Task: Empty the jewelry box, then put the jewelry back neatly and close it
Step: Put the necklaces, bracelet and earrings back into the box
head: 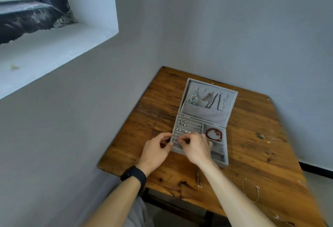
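The fingers [181, 137] of the right hand [196, 147] are closing thumb against forefinger on a small silver piece [175, 139], which is sitting at the nearest padded rows in the left half of the jewelry box [219, 162]. The left hand [157, 148] is curling its fingers over the box's near left corner and seems to be gripping it to steady it; how firmly, I cannot tell.

The box is lying open just below the middle of the frame. Earrings [183, 123] are sitting in the upper rows, a red bead bracelet [213, 134] in the right compartment, and a blue pendant [193, 98] and cords are hanging in the lid [205, 115].

On the counter [252, 145], toward the lower right of the frame, a pair of studs [199, 185] and a thin chain [250, 190] are lying loose. So the refilling looks well along but unfinished.

To do this step well, the pinch should be staying light and low. The piece should be going straight down into one slit between the rolls rather than across two. The left hand should be keeping the box from sliding, and the right wrist should be staying clear of the pieces already seated.
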Demonstrator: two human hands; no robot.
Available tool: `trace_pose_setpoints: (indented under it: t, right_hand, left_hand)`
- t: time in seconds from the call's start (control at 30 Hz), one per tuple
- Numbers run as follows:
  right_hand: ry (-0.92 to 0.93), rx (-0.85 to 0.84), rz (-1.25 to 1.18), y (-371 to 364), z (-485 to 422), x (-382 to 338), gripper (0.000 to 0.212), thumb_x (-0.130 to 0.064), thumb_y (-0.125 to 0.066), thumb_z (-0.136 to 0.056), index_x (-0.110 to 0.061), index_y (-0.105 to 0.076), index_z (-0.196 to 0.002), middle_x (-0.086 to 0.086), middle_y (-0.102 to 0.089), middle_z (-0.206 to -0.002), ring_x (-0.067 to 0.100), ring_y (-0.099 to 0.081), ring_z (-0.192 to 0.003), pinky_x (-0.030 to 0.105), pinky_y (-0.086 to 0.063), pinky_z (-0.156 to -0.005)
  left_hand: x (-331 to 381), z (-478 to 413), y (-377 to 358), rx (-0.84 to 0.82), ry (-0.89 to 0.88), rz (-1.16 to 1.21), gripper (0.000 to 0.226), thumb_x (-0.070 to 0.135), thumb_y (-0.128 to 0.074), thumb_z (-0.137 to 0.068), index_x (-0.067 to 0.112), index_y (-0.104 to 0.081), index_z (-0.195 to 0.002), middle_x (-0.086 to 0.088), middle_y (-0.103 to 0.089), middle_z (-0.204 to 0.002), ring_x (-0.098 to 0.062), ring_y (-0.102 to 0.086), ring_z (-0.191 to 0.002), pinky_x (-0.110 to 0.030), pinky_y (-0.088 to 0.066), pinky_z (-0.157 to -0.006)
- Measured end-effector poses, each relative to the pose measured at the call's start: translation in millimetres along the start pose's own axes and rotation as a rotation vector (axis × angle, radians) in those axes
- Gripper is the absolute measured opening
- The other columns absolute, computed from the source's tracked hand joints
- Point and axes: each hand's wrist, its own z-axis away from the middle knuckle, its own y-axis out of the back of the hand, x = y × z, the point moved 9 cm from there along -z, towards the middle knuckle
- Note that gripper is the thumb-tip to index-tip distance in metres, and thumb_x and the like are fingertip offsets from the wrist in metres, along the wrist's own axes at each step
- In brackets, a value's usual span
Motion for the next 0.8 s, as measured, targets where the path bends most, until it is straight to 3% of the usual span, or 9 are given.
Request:
trace_pose_setpoints:
  t: [0.33, 0.5, 0.63, 0.7, 0.8]
  right_hand:
    - [-0.067, 0.087, -0.057, 2, -3, 2, 0.009, -0.048, -0.07, -0.086, -0.042, -0.069, -0.092, -0.022, -0.064, -0.087, 0.016, -0.058, -0.107, 0.036, -0.028, -0.081]
    - [-0.042, 0.073, -0.052, 3, -1, -1, 0.013, -0.047, -0.068, -0.088, -0.041, -0.073, -0.098, -0.017, -0.072, -0.102, 0.019, -0.058, -0.113, 0.039, -0.031, -0.086]
    - [0.013, -0.015, -0.176, 5, 5, 7, 0.02, -0.045, -0.062, -0.094, -0.039, -0.073, -0.109, -0.016, -0.07, -0.119, 0.014, -0.058, -0.12, 0.042, -0.041, -0.103]
    - [0.007, -0.011, -0.267, 16, 13, 17, 0.021, -0.041, -0.062, -0.095, -0.035, -0.074, -0.111, -0.014, -0.07, -0.12, 0.01, -0.06, -0.117, 0.034, -0.046, -0.101]
    - [0.012, 0.052, -0.374, 39, 37, 34, 0.02, -0.036, -0.063, -0.096, -0.029, -0.075, -0.11, -0.014, -0.07, -0.113, 0.005, -0.06, -0.107, 0.013, -0.042, -0.086]
  left_hand:
    - [2, 2, 2, 0.039, -0.016, -0.019, 0.033, 0.03, -0.065, -0.096, 0.03, -0.064, -0.128, 0.014, -0.068, -0.118, 0.001, -0.06, -0.11, -0.018, -0.047, -0.097]
    - [2, 2, 2, 0.036, -0.025, -0.038, 0.032, 0.031, -0.065, -0.096, 0.03, -0.064, -0.128, 0.012, -0.068, -0.121, 0.001, -0.06, -0.111, -0.016, -0.044, -0.096]
    - [4, 7, -2, 0.006, -0.037, -0.099, 0.038, 0.037, -0.057, -0.1, 0.031, -0.056, -0.138, 0.006, -0.065, -0.13, -0.006, -0.057, -0.12, -0.023, -0.045, -0.101]
    - [5, 11, -4, -0.012, -0.045, -0.142, 0.04, 0.039, -0.051, -0.102, 0.034, -0.051, -0.142, 0.005, -0.063, -0.132, -0.01, -0.056, -0.122, -0.03, -0.048, -0.102]
    - [10, 20, -8, -0.033, -0.051, -0.2, 0.042, 0.037, -0.05, -0.102, 0.039, -0.043, -0.144, 0.004, -0.061, -0.132, -0.011, -0.054, -0.12, -0.029, -0.048, -0.098]
